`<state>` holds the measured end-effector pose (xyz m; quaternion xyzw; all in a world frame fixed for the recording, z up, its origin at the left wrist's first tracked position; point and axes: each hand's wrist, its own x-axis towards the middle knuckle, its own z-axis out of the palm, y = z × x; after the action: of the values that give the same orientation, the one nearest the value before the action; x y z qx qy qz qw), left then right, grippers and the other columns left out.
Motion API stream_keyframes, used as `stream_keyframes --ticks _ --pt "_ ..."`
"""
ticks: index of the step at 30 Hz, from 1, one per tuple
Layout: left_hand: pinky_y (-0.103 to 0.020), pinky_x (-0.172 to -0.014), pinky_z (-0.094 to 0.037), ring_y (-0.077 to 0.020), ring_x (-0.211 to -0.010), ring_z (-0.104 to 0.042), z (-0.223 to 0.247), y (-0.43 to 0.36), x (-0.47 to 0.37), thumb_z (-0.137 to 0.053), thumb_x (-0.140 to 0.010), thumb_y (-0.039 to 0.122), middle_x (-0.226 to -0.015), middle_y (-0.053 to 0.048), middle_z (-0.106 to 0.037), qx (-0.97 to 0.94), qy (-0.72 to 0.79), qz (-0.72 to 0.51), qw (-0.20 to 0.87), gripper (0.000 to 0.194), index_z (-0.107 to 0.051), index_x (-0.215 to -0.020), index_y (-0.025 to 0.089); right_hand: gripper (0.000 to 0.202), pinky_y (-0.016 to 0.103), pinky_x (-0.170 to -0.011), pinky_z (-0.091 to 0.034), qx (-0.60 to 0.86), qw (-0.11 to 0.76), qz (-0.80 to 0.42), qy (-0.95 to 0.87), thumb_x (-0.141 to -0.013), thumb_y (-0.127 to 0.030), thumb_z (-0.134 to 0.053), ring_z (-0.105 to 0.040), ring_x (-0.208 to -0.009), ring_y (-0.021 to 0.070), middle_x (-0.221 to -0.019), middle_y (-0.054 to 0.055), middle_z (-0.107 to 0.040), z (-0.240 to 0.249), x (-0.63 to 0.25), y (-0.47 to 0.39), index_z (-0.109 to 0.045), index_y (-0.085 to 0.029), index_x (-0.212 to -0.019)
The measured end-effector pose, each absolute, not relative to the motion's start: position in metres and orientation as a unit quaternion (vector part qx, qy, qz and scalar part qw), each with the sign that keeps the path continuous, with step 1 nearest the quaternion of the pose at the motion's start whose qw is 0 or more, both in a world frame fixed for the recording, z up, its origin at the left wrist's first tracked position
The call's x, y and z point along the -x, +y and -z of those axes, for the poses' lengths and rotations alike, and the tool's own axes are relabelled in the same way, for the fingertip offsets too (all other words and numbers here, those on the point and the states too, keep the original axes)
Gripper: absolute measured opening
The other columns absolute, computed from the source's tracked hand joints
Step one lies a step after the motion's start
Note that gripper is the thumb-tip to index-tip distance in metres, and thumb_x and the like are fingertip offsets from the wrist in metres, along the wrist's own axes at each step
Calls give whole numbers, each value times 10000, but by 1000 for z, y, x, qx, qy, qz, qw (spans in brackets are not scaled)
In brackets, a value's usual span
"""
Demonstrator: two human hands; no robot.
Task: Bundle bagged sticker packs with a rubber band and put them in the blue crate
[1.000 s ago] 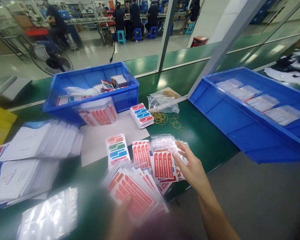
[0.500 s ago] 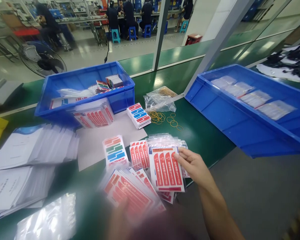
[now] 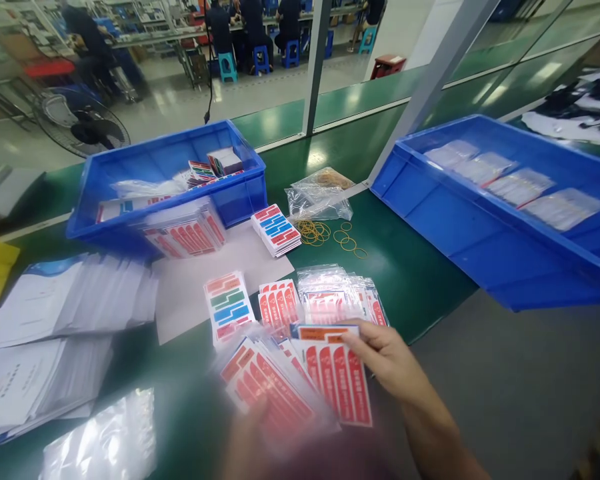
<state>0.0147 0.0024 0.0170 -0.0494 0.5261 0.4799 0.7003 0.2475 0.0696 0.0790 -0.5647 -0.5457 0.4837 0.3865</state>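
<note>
My left hand (image 3: 250, 427), blurred at the bottom, is closed on a fan of clear-bagged sticker sheets (image 3: 273, 393) with red printing. Between the thumb and fingers of my right hand (image 3: 393, 363) are printed sticker sheets (image 3: 340, 383), red with an orange strip at the top edge. They overlap the right side of the bagged fan. Just beyond lie a stack of red sticker sheets (image 3: 279, 303) and a pile of bagged sheets (image 3: 330, 287). A multicoloured sticker stack (image 3: 229, 303) lies to their left.
Blue bins stand at the back left (image 3: 170, 217) and right (image 3: 430, 207). Rubber bands (image 3: 314, 232) lie near a banded card stack (image 3: 276, 230). Bagged booklets (image 3: 35, 380) and clear bags (image 3: 105, 437) cover the left. People sit working in the background.
My right hand has lowered its sticker sheets toward me and against the bagged fan, uncovering the pile of bagged sheets behind. My left hand still grips the fan, which has shifted slightly right.
</note>
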Motion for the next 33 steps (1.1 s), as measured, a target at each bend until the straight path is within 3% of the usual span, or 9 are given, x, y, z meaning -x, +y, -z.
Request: stream_keyframes --ticks 4,8,13,17,19,23,25,28,33 --pt "-496 -914 -545 -385 -1007 -665 -18 5 -12 -812 -641 209 -948 -104 -759 48 528 -480 699 637 -600 -1242 201 428 305 -632 -538 635 426 -424 -485 -892 -508 -545 -653 -773 217 -932 86 -693 -64 -273 88 -594 -186 -1169" --pt "-483 -905 -552 -379 -1003 -667 -18 6 -16 -810 -646 203 -972 -106 -755 45 530 -479 698 663 -580 -1268 204 528 419 -1033 -429 632 441 -342 -538 -921 -454 -525 -475 -1272 268 -1410 127 -484 -57 -253 84 -440 -225 -1389" --pt "-489 -909 -551 -383 -1002 -667 -18 6 -18 -807 -649 207 -978 -115 -752 41 533 -473 700 642 -587 -1253 194 373 315 -839 -531 498 326 -538 -597 -963 -402 -454 -656 -909 201 -982 65 -702 -75 -217 64 -638 -198 -1215" --pt "-495 -910 -549 -383 -998 -668 -18 7 -14 -809 -643 202 -973 -116 -753 42 534 -471 701 640 -593 -1245 188 425 250 -558 -499 557 366 -509 -544 -943 -463 -468 -575 -555 143 -614 1 -612 -81 -235 75 -674 -148 -1140" --pt "-493 -906 -551 -380 -995 -670 -19 8 -11 -812 -635 196 -960 -108 -757 43 532 -473 701 656 -591 -1252 193 472 260 -544 -501 591 387 -483 -517 -939 -487 -463 -594 -572 154 -698 26 -656 -77 -250 86 -616 -144 -1225" --pt "-484 -896 -556 -383 -993 -670 -20 8 -12 -821 -628 214 -963 -108 -757 47 528 -478 700 678 -587 -1264 198 559 400 -967 -464 659 429 -305 -537 -917 -461 -520 -561 -1148 269 -1342 129 -538 -68 -256 95 -425 -202 -1403" --pt "-482 -898 -554 -383 -991 -671 -19 7 -14 -822 -629 215 -967 -109 -757 48 527 -480 700 679 -587 -1266 198 513 412 -1028 -412 640 400 -319 -573 -920 -447 -520 -503 -1221 272 -1361 128 -516 -65 -244 88 -452 -211 -1370" --pt "-480 -914 -544 -377 -994 -672 -18 7 -17 -816 -638 203 -948 -104 -758 46 529 -480 698 661 -589 -1259 196 270 279 -753 -504 544 307 -471 -623 -935 -416 -504 -608 -830 184 -891 53 -649 -68 -220 72 -620 -187 -1018" --pt "-488 -933 -529 -368 -983 -678 -16 8 -14 -803 -657 201 -899 -89 -761 47 529 -480 699 606 -604 -1229 195 415 212 -494 -311 526 333 -494 -607 -958 -387 -450 -347 -519 85 -567 -48 -367 -83 -223 68 -395 -182 -601"
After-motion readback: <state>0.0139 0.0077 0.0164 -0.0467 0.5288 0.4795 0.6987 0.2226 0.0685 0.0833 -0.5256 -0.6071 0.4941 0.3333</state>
